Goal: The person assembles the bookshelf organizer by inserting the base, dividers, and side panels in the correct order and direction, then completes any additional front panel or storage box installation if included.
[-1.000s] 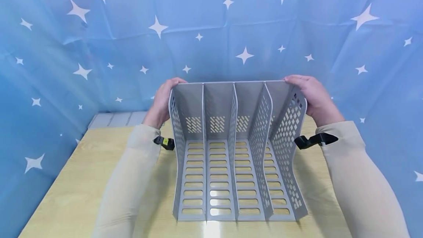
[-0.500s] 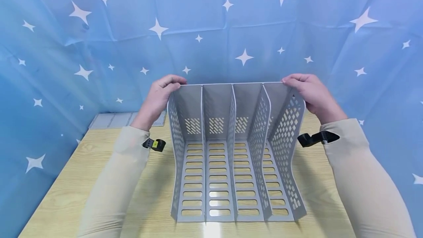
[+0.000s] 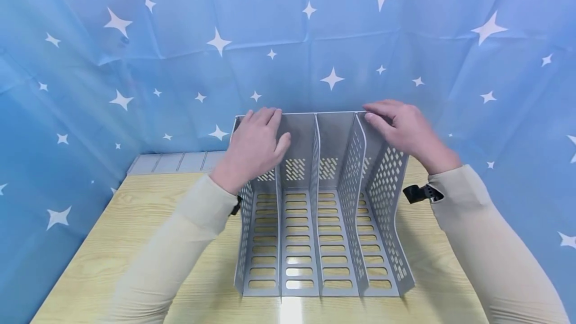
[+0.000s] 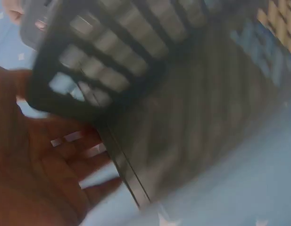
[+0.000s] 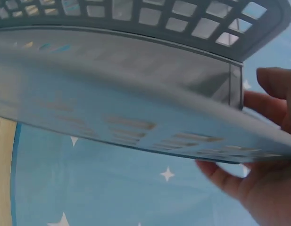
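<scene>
A grey file rack [image 3: 297, 244] with upright dividers, perforated side walls and a slotted base stands on the wooden table. My left hand [image 3: 256, 146] reaches over its left end, fingers extended at the top edge and thumb apart. In the left wrist view, the spread fingers [image 4: 95, 165] lie beside the rack's corner, and the picture is blurred. At the top right corner, my right hand [image 3: 402, 126] has its fingers along the back's upper edge and its thumb in front. The right wrist view shows that hand's fingers [image 5: 220, 179] straddling the side wall, loosely extended.
Flat grey panels [image 3: 175, 162] lie at the table's back left corner. A blue curtain [image 3: 288, 29] with white stars hangs behind and at the sides. Black wrist-camera mounts [image 3: 420, 194] stick out from the sleeves.
My left hand has left its grip on the rack's top left corner and moved right, across its front. My right hand has slid a little left along the top edge. The rack has barely shifted.
</scene>
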Action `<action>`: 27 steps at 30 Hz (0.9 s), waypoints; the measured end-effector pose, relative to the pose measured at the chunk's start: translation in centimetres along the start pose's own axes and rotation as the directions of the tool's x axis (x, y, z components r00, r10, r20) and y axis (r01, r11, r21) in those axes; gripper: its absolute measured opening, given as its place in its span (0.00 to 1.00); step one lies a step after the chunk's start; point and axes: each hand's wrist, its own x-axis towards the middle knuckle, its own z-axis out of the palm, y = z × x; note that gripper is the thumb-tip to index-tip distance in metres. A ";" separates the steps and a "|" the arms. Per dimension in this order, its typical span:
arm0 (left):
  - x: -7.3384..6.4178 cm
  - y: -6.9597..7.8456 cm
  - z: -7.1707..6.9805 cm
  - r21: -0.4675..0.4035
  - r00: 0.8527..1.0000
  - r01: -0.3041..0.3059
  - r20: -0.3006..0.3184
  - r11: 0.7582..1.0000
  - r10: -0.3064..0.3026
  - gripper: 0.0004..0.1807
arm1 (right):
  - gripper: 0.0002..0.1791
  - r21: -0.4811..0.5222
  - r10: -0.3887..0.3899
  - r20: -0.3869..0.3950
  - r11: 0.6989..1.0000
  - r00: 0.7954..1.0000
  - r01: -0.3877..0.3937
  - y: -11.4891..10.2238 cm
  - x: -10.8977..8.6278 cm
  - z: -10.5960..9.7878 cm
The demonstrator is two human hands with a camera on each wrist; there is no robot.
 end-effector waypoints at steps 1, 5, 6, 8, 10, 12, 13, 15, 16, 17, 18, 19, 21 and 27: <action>0.1 0.4 0.4 0.019 0.999 0.002 -0.039 1.000 -0.001 0.31 | 0.20 -0.012 -0.020 -0.009 1.000 1.000 0.019 0.1 0.0 0.2; 0.3 1.3 2.0 0.124 0.978 0.005 -0.207 0.992 0.021 0.27 | 0.19 -0.084 -0.087 -0.044 0.993 0.995 0.084 0.6 0.0 0.6; 0.3 1.5 2.3 0.144 0.969 0.006 -0.245 0.990 0.030 0.26 | 0.19 -0.101 -0.093 -0.046 0.991 0.995 0.088 0.6 0.0 0.6; 0.3 1.6 2.7 0.166 0.956 0.008 -0.291 0.986 0.041 0.25 | 0.19 -0.124 -0.102 -0.042 0.988 0.994 0.096 0.6 -0.1 0.6; 0.1 1.6 2.8 0.187 0.952 0.010 -0.304 0.982 0.048 0.25 | 0.19 -0.137 -0.099 -0.027 0.986 0.995 0.095 0.5 -0.2 0.5; -0.1 1.6 2.7 0.194 0.954 0.017 -0.297 0.981 0.043 0.24 | 0.20 -0.142 -0.090 -0.001 0.986 0.996 0.089 0.3 -0.4 0.4; -0.2 1.6 2.6 0.198 0.956 0.016 -0.291 0.980 0.043 0.25 | 0.20 -0.139 -0.085 0.011 0.987 0.996 0.086 0.2 -0.6 0.2; -0.4 1.7 2.5 0.205 0.959 0.009 -0.279 0.979 0.050 0.25 | 0.21 -0.130 -0.063 0.040 0.989 0.997 0.067 -0.1 -1.0 0.0; -0.5 1.7 2.5 0.201 0.961 0.008 -0.272 0.979 0.048 0.25 | 0.22 -0.122 -0.050 0.054 0.991 0.997 0.057 -0.2 -1.2 0.0; -0.6 1.8 2.4 0.180 0.963 0.009 -0.267 0.984 0.040 0.25 | 0.23 -0.114 -0.044 0.065 0.992 0.997 0.051 -0.2 -1.3 0.0; -0.7 1.8 2.4 0.156 0.967 0.010 -0.252 0.988 0.030 0.25 | 0.23 -0.102 -0.034 0.072 0.994 0.997 0.042 -0.3 -1.5 0.0; -0.8 1.8 2.3 0.123 0.972 0.014 -0.234 0.992 0.015 0.26 | 0.24 -0.091 -0.032 0.069 0.995 0.997 0.038 -0.2 -1.6 0.0; -0.9 1.6 2.0 0.043 0.982 0.035 -0.187 0.998 -0.027 0.27 | 0.24 -0.061 -0.030 0.038 0.998 0.999 0.032 -0.1 -1.6 0.2; -1.1 0.5 0.1 -0.102 0.995 0.090 -0.020 0.991 -0.093 0.39 | 0.19 -0.056 0.021 -0.112 0.998 0.993 -0.027 0.3 -1.4 0.2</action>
